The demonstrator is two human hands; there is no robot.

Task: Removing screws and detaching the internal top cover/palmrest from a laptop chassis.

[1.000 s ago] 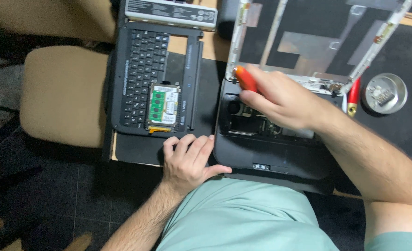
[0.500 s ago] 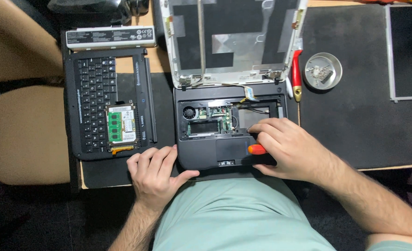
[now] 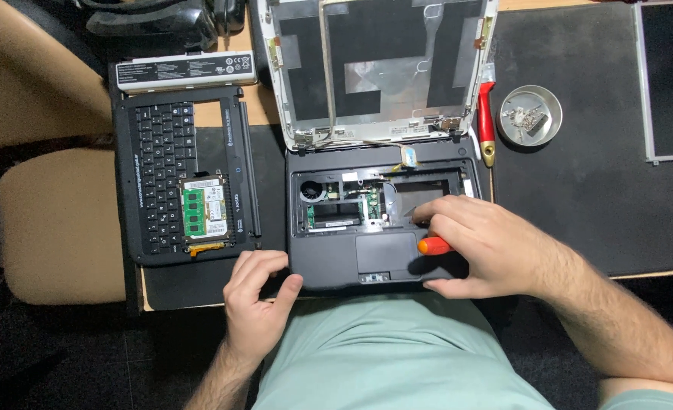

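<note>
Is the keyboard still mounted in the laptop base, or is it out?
Out. The laptop base shows bare internals, and the keyboard lies separately on the table to its left.

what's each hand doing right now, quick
Left hand: open, resting flat at the laptop base's front left corner, holding nothing.
Right hand: closed around an orange-handled screwdriver over the laptop base.

Orange screwdriver handle (image 3: 433,245); black laptop base (image 3: 329,262); green memory module (image 3: 193,213); possibly red tool (image 3: 487,121).
</note>
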